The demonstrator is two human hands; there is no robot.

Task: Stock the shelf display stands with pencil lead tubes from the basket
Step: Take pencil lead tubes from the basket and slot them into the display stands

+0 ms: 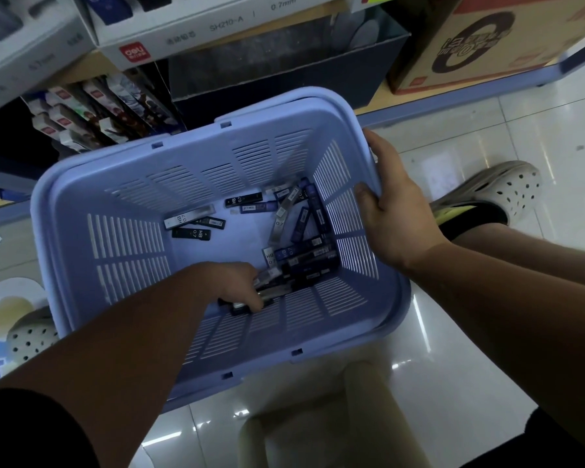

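Observation:
A light blue slotted plastic basket fills the middle of the head view. Several black, dark blue and clear pencil lead tubes lie scattered on its floor, most piled toward the right corner. My left hand reaches down inside the basket and grips a bunch of tubes near the front wall. My right hand holds the basket's right rim, thumb inside and fingers over the edge. A white display stand marked 0.7mm sits on the shelf above the basket.
Boxed pens fill a lower shelf at the upper left. A dark open-topped box stands behind the basket and a brown cardboard box at the upper right. A beige stool is below. My clogs stand on glossy white tiles.

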